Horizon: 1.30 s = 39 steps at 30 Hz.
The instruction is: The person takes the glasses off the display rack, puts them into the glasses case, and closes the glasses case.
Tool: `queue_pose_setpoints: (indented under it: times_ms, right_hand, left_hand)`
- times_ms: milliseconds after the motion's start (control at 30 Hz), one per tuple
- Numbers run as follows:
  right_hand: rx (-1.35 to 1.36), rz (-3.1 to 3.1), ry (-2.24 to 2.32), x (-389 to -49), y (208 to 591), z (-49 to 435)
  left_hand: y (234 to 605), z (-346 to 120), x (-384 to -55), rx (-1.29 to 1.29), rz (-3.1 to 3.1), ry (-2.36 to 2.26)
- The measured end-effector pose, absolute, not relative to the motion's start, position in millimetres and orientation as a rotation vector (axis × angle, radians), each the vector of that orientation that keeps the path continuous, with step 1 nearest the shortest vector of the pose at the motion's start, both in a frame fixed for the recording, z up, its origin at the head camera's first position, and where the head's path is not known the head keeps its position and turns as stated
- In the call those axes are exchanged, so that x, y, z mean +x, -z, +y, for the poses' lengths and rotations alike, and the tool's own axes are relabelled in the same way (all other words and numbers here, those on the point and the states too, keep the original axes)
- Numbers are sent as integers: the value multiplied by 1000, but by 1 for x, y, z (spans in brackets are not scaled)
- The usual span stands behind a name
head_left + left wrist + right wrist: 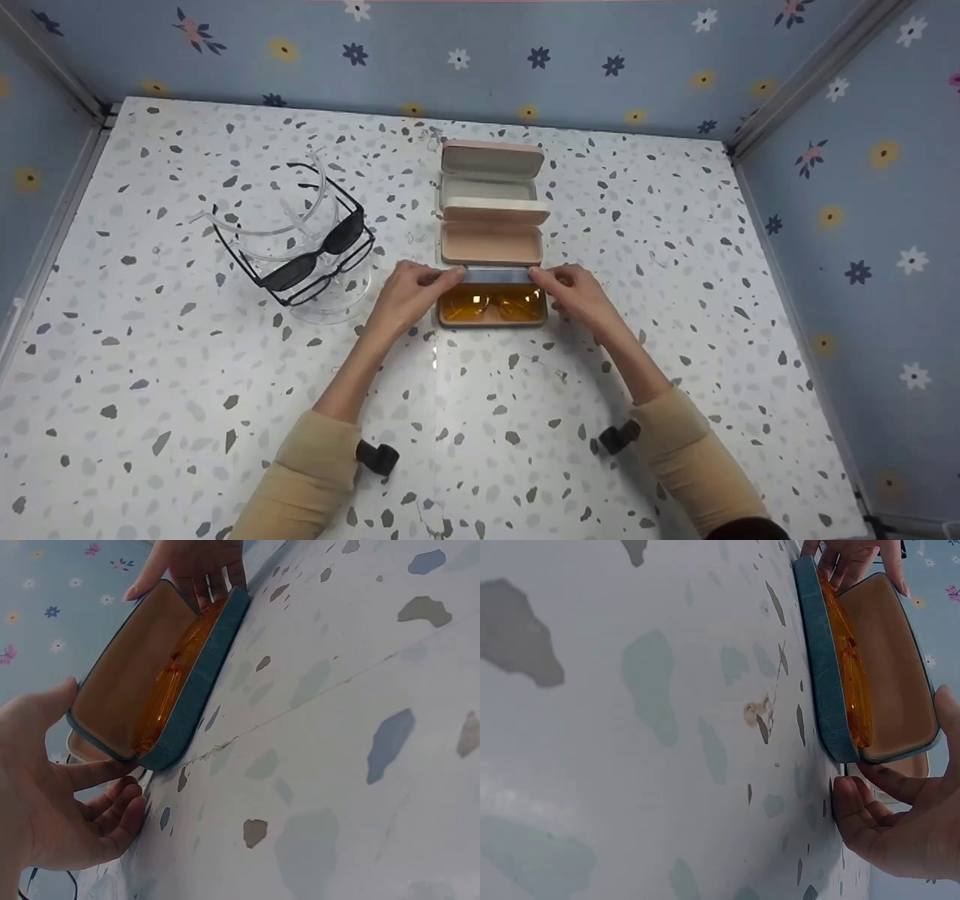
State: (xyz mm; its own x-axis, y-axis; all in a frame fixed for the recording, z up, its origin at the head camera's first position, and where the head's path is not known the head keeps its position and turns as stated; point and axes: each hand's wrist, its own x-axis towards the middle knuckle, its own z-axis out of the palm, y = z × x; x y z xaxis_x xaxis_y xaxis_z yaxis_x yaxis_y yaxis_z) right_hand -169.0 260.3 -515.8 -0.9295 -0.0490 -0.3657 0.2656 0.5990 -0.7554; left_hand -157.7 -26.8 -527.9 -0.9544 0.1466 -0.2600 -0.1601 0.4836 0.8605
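so, the left hand (409, 295) and right hand (581, 295) pinch the raised lid (497, 275) of the case (201, 680) at opposite ends. orange glasses (495, 307) lie inside it.

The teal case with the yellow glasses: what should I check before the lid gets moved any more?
1. Amber-yellow tinted glasses inside the rectangular teal case: ok, they lie in its bottom half.
2. Tan-lined lid open: ok, it stands raised.
3. Both hands on the lid: ok, the left hand and right hand hold its opposite ends.
4. Glasses' arms folded flat: cannot tell, the lenses mostly cover them.
5. Lid free of the open pinkish case behind it: cannot tell, they look very close.
6. Black-framed, dark-lensed glasses out of the way: ok, they lie off to the left.
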Motion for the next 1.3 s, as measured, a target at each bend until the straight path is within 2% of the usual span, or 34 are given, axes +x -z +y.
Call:
queue_pose_setpoints:
  times_ms: [1300]
  right_hand:
    - [-123, 2554, 1234, -160, 526, 274]
  left_hand:
    - [540, -40, -153, 109, 2466, -1396]
